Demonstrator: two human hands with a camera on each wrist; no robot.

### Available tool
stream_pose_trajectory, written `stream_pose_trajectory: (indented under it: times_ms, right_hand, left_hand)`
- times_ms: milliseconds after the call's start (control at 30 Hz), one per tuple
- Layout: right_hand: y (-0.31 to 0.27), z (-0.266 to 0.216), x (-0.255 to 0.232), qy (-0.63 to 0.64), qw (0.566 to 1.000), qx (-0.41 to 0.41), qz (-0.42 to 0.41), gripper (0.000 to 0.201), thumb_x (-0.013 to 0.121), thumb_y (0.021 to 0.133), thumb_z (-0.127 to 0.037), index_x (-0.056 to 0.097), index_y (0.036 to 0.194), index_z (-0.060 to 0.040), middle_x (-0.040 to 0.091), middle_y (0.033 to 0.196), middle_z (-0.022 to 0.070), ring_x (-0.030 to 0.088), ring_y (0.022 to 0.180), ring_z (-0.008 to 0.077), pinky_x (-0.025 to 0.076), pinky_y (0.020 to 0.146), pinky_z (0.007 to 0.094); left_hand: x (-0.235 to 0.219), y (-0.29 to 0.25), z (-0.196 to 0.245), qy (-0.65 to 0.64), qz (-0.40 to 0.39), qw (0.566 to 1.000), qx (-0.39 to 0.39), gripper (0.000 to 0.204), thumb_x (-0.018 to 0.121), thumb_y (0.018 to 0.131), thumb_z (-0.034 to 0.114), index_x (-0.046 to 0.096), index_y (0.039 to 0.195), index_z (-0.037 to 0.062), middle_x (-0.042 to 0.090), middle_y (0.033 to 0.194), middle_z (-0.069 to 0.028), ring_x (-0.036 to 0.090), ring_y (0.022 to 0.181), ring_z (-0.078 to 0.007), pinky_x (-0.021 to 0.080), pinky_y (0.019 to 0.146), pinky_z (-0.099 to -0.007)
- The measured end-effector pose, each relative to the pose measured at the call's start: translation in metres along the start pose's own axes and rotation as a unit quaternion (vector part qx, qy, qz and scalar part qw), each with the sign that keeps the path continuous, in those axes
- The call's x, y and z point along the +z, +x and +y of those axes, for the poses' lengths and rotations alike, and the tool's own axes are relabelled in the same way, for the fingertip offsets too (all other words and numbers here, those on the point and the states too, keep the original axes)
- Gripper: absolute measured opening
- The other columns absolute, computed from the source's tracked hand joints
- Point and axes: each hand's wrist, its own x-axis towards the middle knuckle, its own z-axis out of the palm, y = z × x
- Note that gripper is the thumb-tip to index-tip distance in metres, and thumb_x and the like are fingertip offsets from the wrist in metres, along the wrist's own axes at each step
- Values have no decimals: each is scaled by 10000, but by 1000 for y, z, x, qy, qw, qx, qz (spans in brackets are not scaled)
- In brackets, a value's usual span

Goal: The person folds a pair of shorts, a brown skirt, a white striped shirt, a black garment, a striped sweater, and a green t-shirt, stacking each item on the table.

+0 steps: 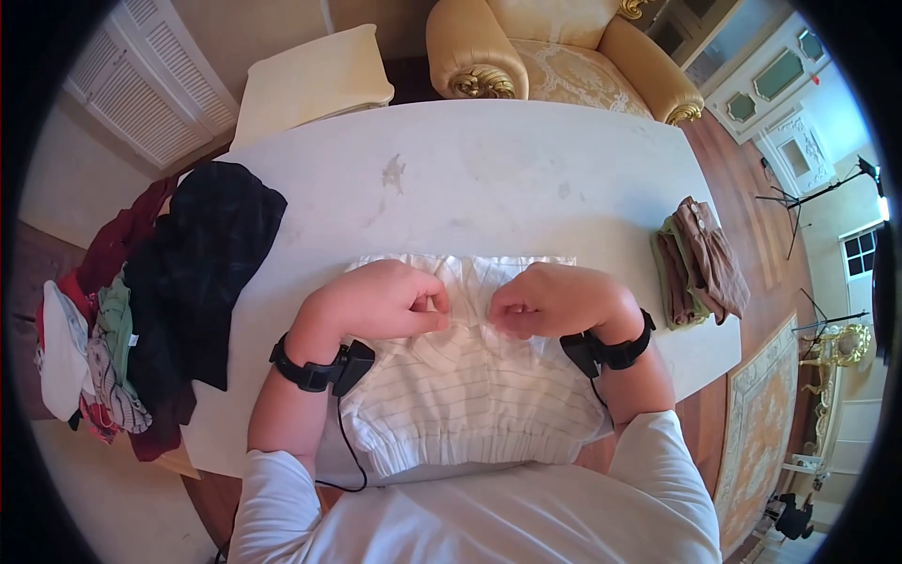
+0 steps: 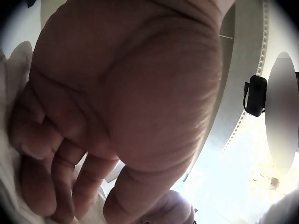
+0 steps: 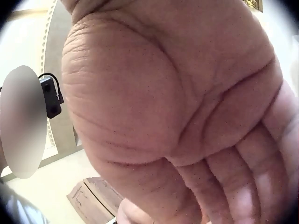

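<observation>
A white ribbed top with thin stripes [image 1: 460,385] lies flat on the white table [image 1: 489,179] in front of me, its hem toward my body. My left hand [image 1: 381,301] and right hand [image 1: 550,301] sit side by side on its upper part, fingers curled, each pinching the fabric near the middle. In the left wrist view my palm [image 2: 117,93] fills the frame with curled fingers [image 2: 42,158] against white cloth. The right wrist view shows only my palm [image 3: 173,93] and curled fingers [image 3: 243,186].
A heap of dark, red and patterned clothes [image 1: 150,301] hangs over the table's left edge. A folded brown and green stack [image 1: 700,263] lies at the right edge. A gold armchair [image 1: 554,52] and a cream stool [image 1: 310,80] stand beyond the table.
</observation>
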Motion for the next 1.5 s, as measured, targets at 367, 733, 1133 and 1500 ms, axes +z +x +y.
stream_pose_trajectory:
  times_ms: [367,733,1133,1500]
  right_hand:
    - [3,-1,-1,-68,996,61,-1,258,822,835,-222,689,988,-63,726,818,63,704,759,217,540,706,336]
    - [3,10,-7,-109,965,-29,235,323,806,829,-108,703,1132,-63,684,1083,113,676,1023,296,542,886,395]
    - [15,17,4,-135,973,60,180,368,804,757,-149,664,1074,-21,670,1095,150,623,1121,354,506,967,426]
    - [10,5,-1,-138,951,18,276,225,763,808,-66,598,953,-21,678,936,147,658,877,397,522,768,450]
  left_hand:
    - [6,1,3,77,25,997,-10,395,873,772,194,637,1057,57,618,656,-62,629,621,-227,473,597,-375]
    - [1,4,-16,144,276,948,60,399,851,810,177,626,1111,44,665,1121,-123,649,1069,-316,537,893,-393]
    - [7,8,-22,165,201,966,5,454,866,772,233,619,1092,26,636,1112,-149,619,1078,-366,510,929,-412]
    - [2,5,-6,179,235,955,6,322,820,821,189,557,915,30,646,831,-176,631,818,-423,495,711,-469]
